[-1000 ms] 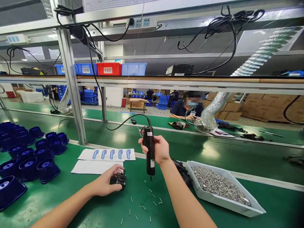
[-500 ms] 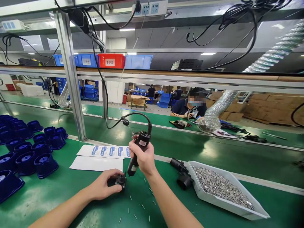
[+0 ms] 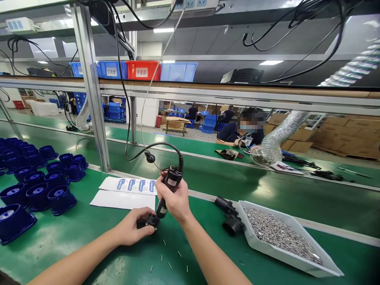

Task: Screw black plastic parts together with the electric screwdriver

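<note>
My right hand [image 3: 175, 198] is wrapped round a black electric screwdriver [image 3: 172, 179], which tilts with its tip down and to the left. A cable arches from the top of the tool. Low on the green bench, my left hand [image 3: 135, 226] grips a small black plastic part [image 3: 152, 220] between thumb and fingers. The screwdriver's nose is right at the part's edge; its bit is too small to make out. Several loose screws [image 3: 169, 265] lie scattered on the bench in front of the hands.
A white tray [image 3: 249, 237] full of metal screws stands at right, beside black plastic fittings [image 3: 233, 223]. Dark blue plastic housings [image 3: 61, 198] crowd the left. Printed label sheets [image 3: 124, 200] lie behind my left hand. Across the benches sits a co-worker [image 3: 245, 128] near a silver duct [image 3: 274, 136].
The screwdriver has come down and left onto the black part's edge, in my right hand. My left hand keeps its grip on the part. The whole view has shifted slightly.
</note>
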`<state>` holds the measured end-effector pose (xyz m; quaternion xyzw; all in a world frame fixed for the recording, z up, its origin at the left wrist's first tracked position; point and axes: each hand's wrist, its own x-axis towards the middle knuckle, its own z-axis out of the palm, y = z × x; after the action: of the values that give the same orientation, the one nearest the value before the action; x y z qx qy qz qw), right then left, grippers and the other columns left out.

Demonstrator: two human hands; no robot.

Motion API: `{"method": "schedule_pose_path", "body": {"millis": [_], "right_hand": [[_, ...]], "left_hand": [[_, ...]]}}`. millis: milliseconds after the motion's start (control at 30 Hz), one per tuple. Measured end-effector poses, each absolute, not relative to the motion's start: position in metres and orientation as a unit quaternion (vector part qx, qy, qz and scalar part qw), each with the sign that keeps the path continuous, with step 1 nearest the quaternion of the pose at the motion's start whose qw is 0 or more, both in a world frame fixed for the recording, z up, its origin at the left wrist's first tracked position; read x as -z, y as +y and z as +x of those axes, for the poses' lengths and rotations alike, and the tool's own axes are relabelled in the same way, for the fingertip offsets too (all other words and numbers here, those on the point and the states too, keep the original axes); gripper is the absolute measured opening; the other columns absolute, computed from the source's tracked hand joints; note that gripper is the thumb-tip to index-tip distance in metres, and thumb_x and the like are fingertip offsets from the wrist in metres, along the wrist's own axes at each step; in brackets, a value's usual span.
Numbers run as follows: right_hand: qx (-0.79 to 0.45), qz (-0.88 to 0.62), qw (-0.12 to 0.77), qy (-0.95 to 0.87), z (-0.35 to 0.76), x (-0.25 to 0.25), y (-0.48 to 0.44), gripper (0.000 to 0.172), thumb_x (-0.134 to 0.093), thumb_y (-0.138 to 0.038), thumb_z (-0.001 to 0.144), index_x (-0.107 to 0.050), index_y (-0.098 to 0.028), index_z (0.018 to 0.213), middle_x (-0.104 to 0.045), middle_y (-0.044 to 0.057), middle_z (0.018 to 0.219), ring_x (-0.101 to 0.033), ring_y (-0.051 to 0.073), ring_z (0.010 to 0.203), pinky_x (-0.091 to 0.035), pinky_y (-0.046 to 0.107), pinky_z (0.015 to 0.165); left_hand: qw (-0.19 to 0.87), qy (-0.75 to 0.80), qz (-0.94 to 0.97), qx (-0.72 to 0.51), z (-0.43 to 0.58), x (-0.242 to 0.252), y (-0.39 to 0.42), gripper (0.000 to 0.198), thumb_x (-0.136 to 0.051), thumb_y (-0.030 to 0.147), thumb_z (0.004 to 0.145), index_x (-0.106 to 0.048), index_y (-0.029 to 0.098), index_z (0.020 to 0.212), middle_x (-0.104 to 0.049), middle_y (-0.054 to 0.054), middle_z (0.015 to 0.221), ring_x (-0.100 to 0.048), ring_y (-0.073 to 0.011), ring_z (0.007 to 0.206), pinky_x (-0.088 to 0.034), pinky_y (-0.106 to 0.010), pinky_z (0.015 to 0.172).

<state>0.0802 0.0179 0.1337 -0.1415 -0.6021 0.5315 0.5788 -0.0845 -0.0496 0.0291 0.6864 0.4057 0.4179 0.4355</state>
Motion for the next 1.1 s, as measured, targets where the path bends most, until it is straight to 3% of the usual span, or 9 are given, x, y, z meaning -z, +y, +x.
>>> {"method": "schedule_pose_path", "body": {"millis": [200, 633, 1100], "right_hand": [[-0.515, -0.155, 0.578, -0.614, 0.074, -0.129, 0.016, 0.034, -0.085, -0.033, 0.08, -0.063, -0.019, 0.103, -0.063, 0.0, 0.078, -0.05, 0.013, 0.055, -0.042, 0.026, 0.049], [-0.455, -0.193, 0.625, -0.605, 0.071, -0.129, 0.012, 0.028, -0.081, -0.035, 0.086, -0.064, -0.02, 0.103, -0.061, -0.001, 0.079, -0.051, 0.014, 0.057, -0.045, 0.027, 0.051], [-0.495, -0.129, 0.624, -0.59, 0.076, -0.153, -0.018, 0.026, -0.084, -0.034, 0.09, -0.066, -0.019, 0.101, -0.066, 0.0, 0.077, -0.056, 0.012, 0.049, -0.048, 0.024, 0.047]], "left_hand": [[0.457, 0.4, 0.676, -0.418, -0.085, -0.025, -0.048, 0.04, -0.077, 0.044, 0.091, -0.065, 0.013, 0.115, -0.063, -0.003, 0.093, -0.058, -0.0195, 0.083, -0.047, -0.03, 0.078], [0.445, 0.403, 0.676, -0.426, -0.084, -0.018, -0.048, 0.038, -0.075, 0.041, 0.091, -0.065, 0.015, 0.117, -0.061, -0.005, 0.098, -0.058, -0.0224, 0.088, -0.047, -0.034, 0.082], [0.338, 0.431, 0.722, -0.423, -0.072, -0.012, -0.048, 0.028, -0.067, 0.038, 0.097, -0.062, 0.018, 0.116, -0.066, -0.004, 0.099, -0.055, -0.0211, 0.085, -0.044, -0.032, 0.076]]}}
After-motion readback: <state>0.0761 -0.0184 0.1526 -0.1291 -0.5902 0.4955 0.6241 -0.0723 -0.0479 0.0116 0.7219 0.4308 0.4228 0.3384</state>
